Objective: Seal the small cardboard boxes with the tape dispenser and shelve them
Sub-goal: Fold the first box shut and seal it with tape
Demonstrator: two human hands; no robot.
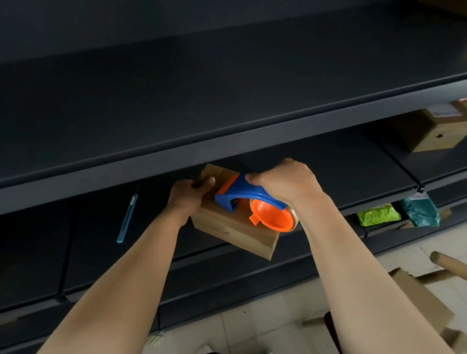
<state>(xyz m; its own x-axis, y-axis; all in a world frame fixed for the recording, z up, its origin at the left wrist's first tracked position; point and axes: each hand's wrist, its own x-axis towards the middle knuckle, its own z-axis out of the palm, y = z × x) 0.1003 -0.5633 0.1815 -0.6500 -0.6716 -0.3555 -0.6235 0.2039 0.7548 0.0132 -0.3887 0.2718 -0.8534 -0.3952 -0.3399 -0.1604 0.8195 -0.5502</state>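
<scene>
1. We see a small cardboard box (230, 231) lying at the front of a dark shelf (326, 168), under the edge of the shelf board above. Its near right corner reaches out towards the floor side.
2. The left hand (188, 195) grips the far left end of the box, fingers curled round the edge and thumb on top.
3. The right hand (285, 181) is clamped round the blue handle of the tape dispenser (249, 203), fingers wrapped over it.
4. The tape dispenser sits on top of the box, its blue and orange head towards the left hand and its orange roll holder over the near right part of the lid.
5. A slim blue tool (127, 218) lies on the same shelf, well to the left of the box; we cannot tell what kind it is.
6. Further right on the shelving we see another cardboard box (439, 132), a green packet (378, 215) and a teal packet (420, 210).
7. On the tiled floor (283, 331) at lower right stand a wooden chair (455, 269) and more cardboard (424, 303).
</scene>
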